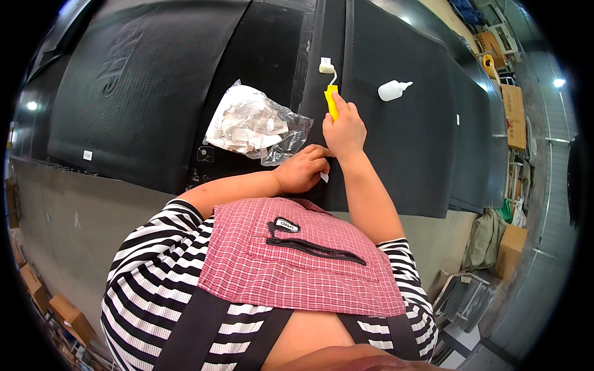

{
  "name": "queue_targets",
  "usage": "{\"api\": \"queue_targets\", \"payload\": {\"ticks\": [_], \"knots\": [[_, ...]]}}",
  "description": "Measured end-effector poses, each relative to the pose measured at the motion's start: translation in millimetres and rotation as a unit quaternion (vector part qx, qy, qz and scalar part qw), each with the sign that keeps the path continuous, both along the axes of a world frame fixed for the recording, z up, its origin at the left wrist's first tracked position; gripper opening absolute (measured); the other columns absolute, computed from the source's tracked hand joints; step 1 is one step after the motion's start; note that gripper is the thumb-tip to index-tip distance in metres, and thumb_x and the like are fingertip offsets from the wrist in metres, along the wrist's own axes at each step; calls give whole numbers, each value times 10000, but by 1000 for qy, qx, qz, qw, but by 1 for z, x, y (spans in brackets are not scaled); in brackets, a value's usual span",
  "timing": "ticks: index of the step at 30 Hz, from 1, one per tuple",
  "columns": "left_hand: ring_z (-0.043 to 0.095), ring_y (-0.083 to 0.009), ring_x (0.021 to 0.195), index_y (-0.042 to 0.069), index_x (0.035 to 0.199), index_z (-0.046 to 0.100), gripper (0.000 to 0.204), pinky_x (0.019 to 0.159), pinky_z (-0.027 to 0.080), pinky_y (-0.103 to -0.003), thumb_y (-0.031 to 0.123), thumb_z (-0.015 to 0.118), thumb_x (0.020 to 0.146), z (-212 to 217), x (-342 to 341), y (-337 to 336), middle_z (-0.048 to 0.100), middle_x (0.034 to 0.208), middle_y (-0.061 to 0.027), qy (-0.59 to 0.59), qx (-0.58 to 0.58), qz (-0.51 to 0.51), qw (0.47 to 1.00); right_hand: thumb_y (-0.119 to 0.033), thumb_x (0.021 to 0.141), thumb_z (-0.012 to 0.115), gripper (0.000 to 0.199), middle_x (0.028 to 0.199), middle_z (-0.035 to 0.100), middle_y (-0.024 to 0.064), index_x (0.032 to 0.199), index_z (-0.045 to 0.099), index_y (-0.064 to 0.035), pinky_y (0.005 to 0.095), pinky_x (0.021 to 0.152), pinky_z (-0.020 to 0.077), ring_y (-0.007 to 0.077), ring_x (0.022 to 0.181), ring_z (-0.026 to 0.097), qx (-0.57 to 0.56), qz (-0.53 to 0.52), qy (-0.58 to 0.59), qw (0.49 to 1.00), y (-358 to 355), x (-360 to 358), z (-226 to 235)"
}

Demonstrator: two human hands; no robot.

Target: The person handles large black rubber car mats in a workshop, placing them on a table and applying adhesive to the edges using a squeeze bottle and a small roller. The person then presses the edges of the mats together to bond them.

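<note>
My right hand [344,131] is wrapped round the yellow handle of a small hand roller [332,102]. The handle's wire neck leads up to a pale roller head on the black mat. Just left of that wrist, my left hand [303,168] rests low over the mat edge with its fingers curled and the index finger reaching right. A small white label [324,177] sticks out by its curled fingers; most of it is hidden. Beyond the left hand lies a clear plastic bag [247,123] full of white paper pieces.
A white squeeze bottle [390,91] lies on the right-hand black mat [408,142]. Another black mat [136,80] spreads to the left, with a small white label near its front edge. Cardboard boxes [513,117] line the right side, and more boxes [71,315] stand lower left.
</note>
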State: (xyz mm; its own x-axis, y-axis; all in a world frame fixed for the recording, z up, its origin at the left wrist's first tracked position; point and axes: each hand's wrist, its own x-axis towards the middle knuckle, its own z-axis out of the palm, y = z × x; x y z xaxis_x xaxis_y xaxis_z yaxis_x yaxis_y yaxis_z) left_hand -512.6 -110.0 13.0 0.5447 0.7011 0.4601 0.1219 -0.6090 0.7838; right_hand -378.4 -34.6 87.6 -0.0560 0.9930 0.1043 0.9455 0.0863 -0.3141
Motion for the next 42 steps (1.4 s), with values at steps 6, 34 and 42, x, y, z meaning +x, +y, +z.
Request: {"api": "queue_targets", "payload": {"ticks": [6,34,42], "knots": [[526,-378,1156,72,941,617,271,990,463,-431,-55,637,703,-4,-1,0,576,1144,-137,-17,0,8,1000,-218,902,615,541,1113,600,148,1432,529,-156,443,820,561,342,967,679,-60,-11,-71,996,14,-15,-7],[506,-380,1182,69,938,615,220,1016,435,-438,-14,673,743,-4,-1,-5,581,1215,-155,-11,-6,0,1000,-151,875,597,535,1121,605,169,1402,534,-88,449,854,547,354,995,668,-87,-10,-107,990,13,-25,3],[515,-374,1202,50,915,605,236,1021,445,-434,-66,648,713,2,0,-5,588,1282,-162,-23,-2,-3,1000,-179,869,621,559,1143,612,169,1413,515,-103,460,865,545,356,1007,669,-38,10,-31,999,7,-9,9]]}}
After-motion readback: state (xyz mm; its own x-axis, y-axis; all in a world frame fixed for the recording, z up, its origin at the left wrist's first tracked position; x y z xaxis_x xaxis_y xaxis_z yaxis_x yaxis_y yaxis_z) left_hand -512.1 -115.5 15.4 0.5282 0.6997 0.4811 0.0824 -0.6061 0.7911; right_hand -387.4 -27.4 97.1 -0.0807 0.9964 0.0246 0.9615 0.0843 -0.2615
